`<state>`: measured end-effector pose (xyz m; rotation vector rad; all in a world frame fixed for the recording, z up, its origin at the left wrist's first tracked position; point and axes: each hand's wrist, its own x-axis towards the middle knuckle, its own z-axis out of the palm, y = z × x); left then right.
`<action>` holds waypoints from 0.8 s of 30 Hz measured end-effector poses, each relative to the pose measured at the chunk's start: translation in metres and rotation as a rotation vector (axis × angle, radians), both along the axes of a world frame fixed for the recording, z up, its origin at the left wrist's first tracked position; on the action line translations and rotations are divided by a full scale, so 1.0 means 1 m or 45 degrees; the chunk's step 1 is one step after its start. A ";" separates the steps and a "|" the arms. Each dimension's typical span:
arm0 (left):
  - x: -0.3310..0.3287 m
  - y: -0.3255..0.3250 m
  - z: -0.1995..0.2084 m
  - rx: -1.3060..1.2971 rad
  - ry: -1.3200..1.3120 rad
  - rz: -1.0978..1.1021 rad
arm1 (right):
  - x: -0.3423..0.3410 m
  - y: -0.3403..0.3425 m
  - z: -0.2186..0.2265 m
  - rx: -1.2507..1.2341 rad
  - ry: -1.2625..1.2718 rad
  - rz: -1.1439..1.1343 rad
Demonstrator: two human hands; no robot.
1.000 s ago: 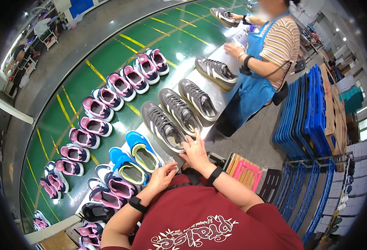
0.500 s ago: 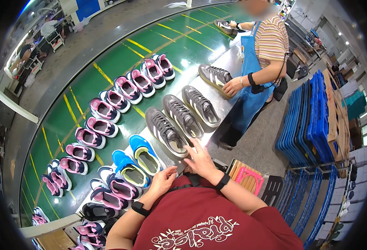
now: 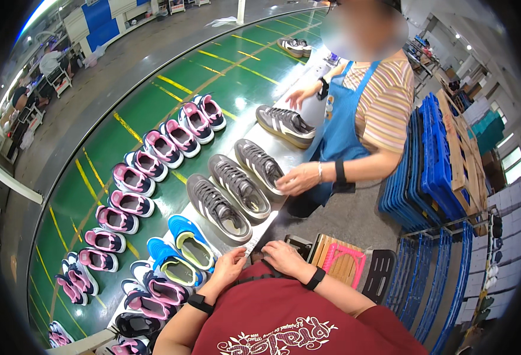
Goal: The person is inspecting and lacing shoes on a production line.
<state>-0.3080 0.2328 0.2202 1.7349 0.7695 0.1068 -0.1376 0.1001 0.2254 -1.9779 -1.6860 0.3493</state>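
My left hand (image 3: 230,266) is at the near table edge, beside the blue shoes, fingers loosely bent and holding nothing visible. My right hand (image 3: 283,258) is in front of my waist, empty, its fingers loosely apart and partly foreshortened. Just beyond my hands stands a grey sneaker with white stripes (image 3: 216,207), touched by neither. Two more grey sneakers (image 3: 240,186) line up to its right. A pair of bright blue shoes with lime lining (image 3: 190,242) sits to the left. A co-worker's hand (image 3: 299,179) touches the heel of the third grey sneaker.
Navy-and-pink shoes (image 3: 163,148) form a long row on the green conveyor belt (image 3: 154,106). The co-worker in a blue apron (image 3: 346,112) stands at the right, beside another grey sneaker (image 3: 284,125). Blue stacked pallets (image 3: 438,154) and a pink frame (image 3: 343,265) are at the right.
My right hand has drawn back from the grey sneaker's heel toward my waist. The co-worker has turned and come closer, one hand now at the third grey sneaker. The view has shifted.
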 end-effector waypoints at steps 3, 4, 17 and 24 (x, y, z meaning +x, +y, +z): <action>0.000 -0.001 -0.009 -0.004 -0.004 0.013 | 0.000 -0.008 0.001 -0.105 0.008 0.011; 0.000 -0.001 -0.012 -0.067 -0.019 0.023 | 0.001 -0.012 0.000 -0.120 0.004 -0.020; -0.001 -0.016 -0.030 1.017 0.088 -0.129 | 0.012 -0.061 -0.042 -0.550 0.149 -0.061; 0.001 -0.007 -0.029 0.892 0.202 -0.174 | 0.030 -0.072 -0.050 -0.537 0.203 -0.138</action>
